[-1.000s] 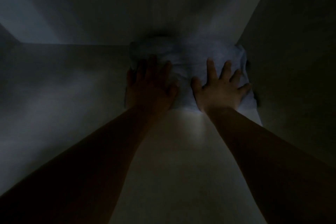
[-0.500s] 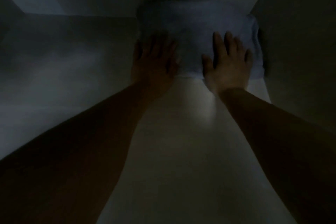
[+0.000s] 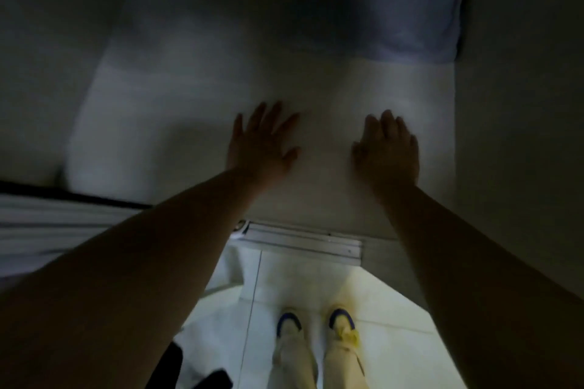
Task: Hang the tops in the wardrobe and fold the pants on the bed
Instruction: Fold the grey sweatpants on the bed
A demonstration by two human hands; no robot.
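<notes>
Folded garment point(image 3: 407, 9): pale bluish cloth, lying flat on the shelf at its far right, against the right side wall. Too dim to tell whether it is a top or pants.
Shelf point(image 3: 196, 98): pale flat board inside the wardrobe; the garment rests on its back part, and the front part under the hands is bare.
Left hand point(image 3: 262, 144): palm down over the front part of the shelf, fingers straight and spread, grasping nothing. Well apart from the garment.
Right hand point(image 3: 387, 148): palm down over the shelf, fingers straight and close together, grasping nothing. Nearer the viewer than the garment and clear of it.
Contact with shelf: cannot tell whether the palms press on the board or hang just above it; the picture is dark and blurred.
Forearms: bare, both reaching forward into the wardrobe from the lower corners of the view.
Right side wall point(image 3: 521, 104): plain dark panel, touching the garment's right edge.
Door track point(image 3: 303, 238): light metal rail along the wardrobe's front edge, below the hands.
Floor point(image 3: 385, 309): glossy pale tiles, brightly lit.
Shoes point(image 3: 316, 322): two toes with blue trim, side by side on the tiles under cream trouser legs.
</notes>
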